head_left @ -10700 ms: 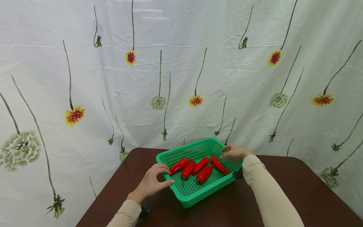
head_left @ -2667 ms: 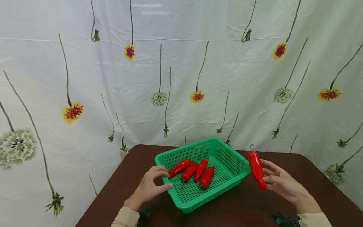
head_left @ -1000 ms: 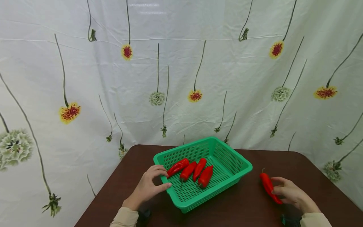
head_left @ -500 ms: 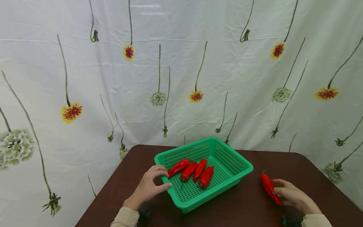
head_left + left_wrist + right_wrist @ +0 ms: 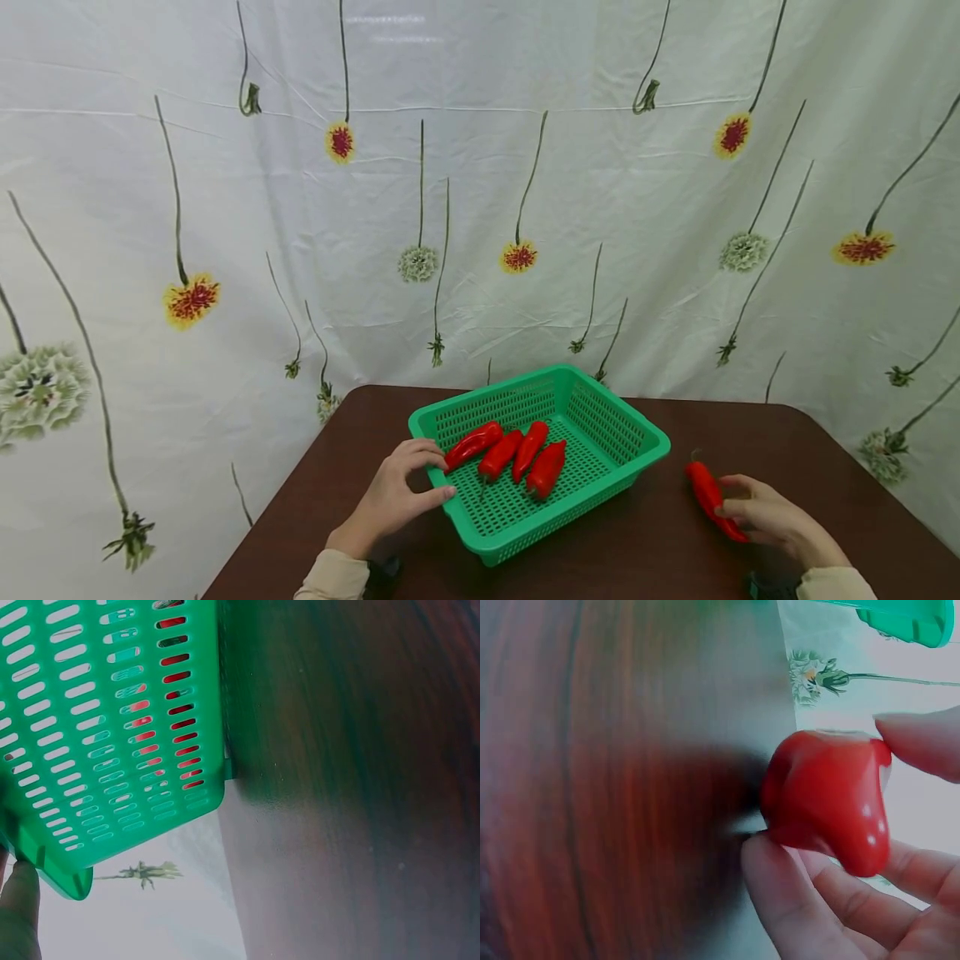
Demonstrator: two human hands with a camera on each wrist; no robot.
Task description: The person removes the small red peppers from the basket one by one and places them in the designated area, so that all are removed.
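Observation:
My left hand (image 5: 397,492) holds the left rim of a green plastic basket (image 5: 558,521), whose slotted side wall (image 5: 112,750) fills much of the left wrist view. Inside the basket, towards its left half, lie several red peppers (image 5: 546,471) with stems. To the right of the basket, my right hand (image 5: 772,512) holds another long red pepper (image 5: 708,496) low at the tabletop, its stem pointing away. In the right wrist view the thumb and fingers are on opposite sides of this pepper (image 5: 829,802), its blunt tip towards the camera.
A dark brown wooden table (image 5: 637,550) with rounded far corners carries everything. Behind it hangs a white cloth (image 5: 480,317) printed with flowers, close to the table's back edge. The basket stands at an angle near the table's middle.
Earlier, the right hand was over the basket; it then carried one pepper out to the right and lowered it to the table. Over the last second both hands stay almost still.

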